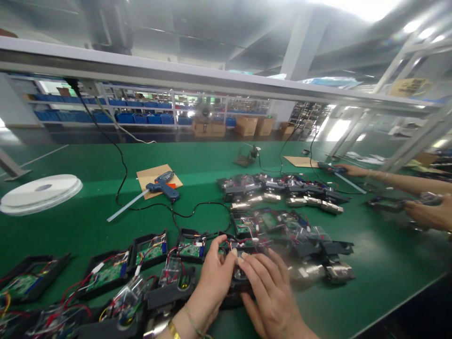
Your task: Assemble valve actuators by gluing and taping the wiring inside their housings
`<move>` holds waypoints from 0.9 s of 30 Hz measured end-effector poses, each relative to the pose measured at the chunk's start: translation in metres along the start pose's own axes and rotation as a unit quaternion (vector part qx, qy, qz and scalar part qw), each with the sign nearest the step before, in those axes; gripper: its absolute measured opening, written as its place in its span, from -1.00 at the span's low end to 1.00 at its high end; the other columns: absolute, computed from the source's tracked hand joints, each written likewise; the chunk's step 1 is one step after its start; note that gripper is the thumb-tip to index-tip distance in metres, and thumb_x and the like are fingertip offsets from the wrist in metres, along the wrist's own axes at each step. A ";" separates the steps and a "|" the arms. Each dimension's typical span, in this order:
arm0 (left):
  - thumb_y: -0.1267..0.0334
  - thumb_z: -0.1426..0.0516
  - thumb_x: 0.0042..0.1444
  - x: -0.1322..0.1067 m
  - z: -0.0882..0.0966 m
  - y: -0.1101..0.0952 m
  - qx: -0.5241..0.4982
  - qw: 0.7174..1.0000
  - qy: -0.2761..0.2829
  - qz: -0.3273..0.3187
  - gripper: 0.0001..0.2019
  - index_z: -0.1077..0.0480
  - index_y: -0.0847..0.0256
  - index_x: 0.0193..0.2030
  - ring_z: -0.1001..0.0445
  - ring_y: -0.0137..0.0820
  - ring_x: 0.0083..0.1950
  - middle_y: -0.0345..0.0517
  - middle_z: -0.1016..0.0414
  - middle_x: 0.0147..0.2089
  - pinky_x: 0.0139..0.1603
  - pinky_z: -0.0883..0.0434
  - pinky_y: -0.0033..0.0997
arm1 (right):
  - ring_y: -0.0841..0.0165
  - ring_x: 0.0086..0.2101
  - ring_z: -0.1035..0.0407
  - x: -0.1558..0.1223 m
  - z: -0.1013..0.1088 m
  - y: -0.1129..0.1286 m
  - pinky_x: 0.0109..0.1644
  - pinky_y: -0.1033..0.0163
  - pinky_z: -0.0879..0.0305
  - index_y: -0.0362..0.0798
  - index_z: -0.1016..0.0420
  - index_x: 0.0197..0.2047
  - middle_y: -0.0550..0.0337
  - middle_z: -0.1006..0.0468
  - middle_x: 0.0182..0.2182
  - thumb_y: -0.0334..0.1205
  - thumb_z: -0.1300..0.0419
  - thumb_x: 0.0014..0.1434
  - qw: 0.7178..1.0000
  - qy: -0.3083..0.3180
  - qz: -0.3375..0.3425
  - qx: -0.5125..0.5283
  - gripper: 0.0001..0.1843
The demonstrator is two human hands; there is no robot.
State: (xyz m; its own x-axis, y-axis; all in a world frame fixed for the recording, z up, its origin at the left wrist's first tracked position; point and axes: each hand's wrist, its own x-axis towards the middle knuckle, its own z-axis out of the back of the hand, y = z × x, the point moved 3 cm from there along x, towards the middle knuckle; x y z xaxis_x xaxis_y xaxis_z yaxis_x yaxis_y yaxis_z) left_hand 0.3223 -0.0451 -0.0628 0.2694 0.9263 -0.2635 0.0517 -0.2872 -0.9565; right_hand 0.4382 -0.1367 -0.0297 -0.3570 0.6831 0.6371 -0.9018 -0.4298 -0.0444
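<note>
Both of my hands are on one black plastic device housing (233, 300) at the front of the bench. My left hand (213, 275) grips its left side, thumb pressing near the top and index finger raised. From the right, my right hand (266, 287) wraps round it, fingertips meeting the left thumb. The fingers hide most of the part between them. Beside my left wrist lies another black housing (169, 293) with wires and a clear plastic piece. Behind my hands, open housing halves with green circuit boards (191, 247) lie in a row.
A blue glue gun (164, 186) with a white stick lies on cardboard (144, 178); its cable loops across the green bench. White discs (40, 194) sit at left. More housings with metal fittings (314, 202) stand at right. A co-worker's hands (429, 212) hold a glue gun and a housing.
</note>
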 end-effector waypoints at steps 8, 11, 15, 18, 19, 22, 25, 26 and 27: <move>-0.06 -0.23 0.11 -0.020 0.016 -0.005 0.028 0.999 0.046 0.003 -0.21 -0.18 0.26 0.42 -0.55 -0.33 -0.36 0.27 -0.48 0.17 -0.32 -0.53 -0.29 | 0.09 0.10 -0.31 0.007 0.011 -0.017 0.36 -0.15 0.04 -0.26 -0.39 0.22 -0.10 -0.55 0.08 -0.44 -0.13 0.23 0.998 0.009 0.051 -0.030 -0.52; 0.09 -0.19 0.21 -0.048 0.038 -0.021 0.078 0.987 0.119 -0.072 -0.39 -0.27 0.16 0.39 -0.62 -0.29 -0.16 0.20 -0.43 0.27 -0.12 -0.59 -0.33 | 0.09 0.06 -0.34 0.016 0.009 -0.021 0.34 -0.16 0.02 -0.21 -0.39 0.24 -0.06 -0.57 0.05 -0.39 -0.13 0.23 0.997 0.027 0.066 -0.034 -0.51; 0.27 -0.18 0.27 -0.082 0.090 -0.060 0.300 0.877 0.138 -0.348 -0.61 -0.42 -0.01 0.23 -0.63 -0.35 -0.02 -0.13 -0.65 0.03 0.05 -0.57 -0.42 | 0.10 0.00 -0.37 0.028 0.006 -0.024 0.32 -0.12 0.00 -0.18 -0.45 0.16 -0.03 -0.60 -0.01 -0.36 -0.12 0.24 0.998 0.028 0.054 -0.013 -0.58; 0.21 -0.20 0.25 -0.087 0.134 -0.079 0.480 0.741 -0.040 -0.467 -0.62 -0.40 0.05 0.21 -0.60 -0.34 0.06 -0.15 -0.63 0.06 0.13 -0.54 -0.39 | 0.10 0.00 -0.37 0.031 0.005 -0.025 0.32 -0.11 0.02 -0.21 -0.47 0.15 -0.03 -0.60 -0.03 -0.35 -0.12 0.24 0.998 0.025 0.049 -0.007 -0.59; 0.13 -0.21 0.24 -0.086 0.144 -0.079 0.526 0.699 -0.071 -0.479 -0.58 -0.39 0.12 0.22 -0.60 -0.30 0.06 -0.09 -0.62 0.08 0.10 -0.56 -0.37 | 0.09 0.01 -0.35 0.030 0.005 -0.025 0.33 -0.11 0.04 -0.22 -0.46 0.16 -0.04 -0.59 -0.02 -0.36 -0.13 0.24 0.998 0.033 0.053 -0.013 -0.57; -0.19 -0.21 0.13 -0.076 0.155 -0.064 0.625 0.584 -0.072 -0.514 -0.34 -0.40 0.25 0.21 -0.58 -0.18 0.06 0.02 -0.62 0.06 -0.01 -0.59 -0.26 | 0.06 0.08 -0.30 0.025 0.002 -0.027 0.36 -0.14 0.10 -0.25 -0.40 0.24 -0.06 -0.55 0.05 -0.38 -0.17 0.19 0.995 0.069 0.066 -0.040 -0.47; -0.24 -0.18 0.11 -0.070 0.149 -0.046 0.652 0.506 -0.069 -0.560 -0.36 -0.46 0.25 0.13 -0.58 -0.14 0.03 0.04 -0.62 -0.01 0.04 -0.51 -0.17 | 0.04 0.12 -0.26 0.019 0.001 -0.028 0.37 -0.17 0.14 -0.23 -0.35 0.28 -0.05 -0.52 0.11 -0.39 -0.19 0.17 0.993 0.084 0.058 -0.054 -0.41; -0.17 -0.18 0.15 -0.069 0.147 -0.042 0.653 0.495 -0.074 -0.568 -0.45 -0.49 0.24 0.08 -0.58 -0.15 0.01 0.05 -0.62 -0.02 0.10 -0.46 -0.14 | 0.04 0.13 -0.25 0.017 0.001 -0.028 0.38 -0.17 0.14 -0.22 -0.34 0.28 -0.04 -0.51 0.12 -0.38 -0.19 0.18 0.993 0.087 0.050 -0.054 -0.41; -0.07 -0.17 0.18 -0.068 0.144 -0.039 0.651 0.491 -0.082 -0.574 -0.55 -0.51 0.23 0.03 -0.58 -0.17 -0.01 0.05 -0.62 -0.04 0.19 -0.39 -0.11 | 0.04 0.14 -0.25 0.016 0.001 -0.028 0.38 -0.16 0.14 -0.20 -0.34 0.29 -0.03 -0.50 0.14 -0.38 -0.19 0.18 0.994 0.090 0.043 -0.054 -0.42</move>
State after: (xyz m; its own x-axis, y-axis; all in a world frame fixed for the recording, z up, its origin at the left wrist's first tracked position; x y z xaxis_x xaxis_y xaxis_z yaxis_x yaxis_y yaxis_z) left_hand 0.1633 -0.0617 -0.0262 0.6945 0.3338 0.6374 -0.6076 0.7465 0.2711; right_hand 0.4577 -0.1143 -0.0174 -0.4621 0.7453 0.4806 -0.8838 -0.4317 -0.1802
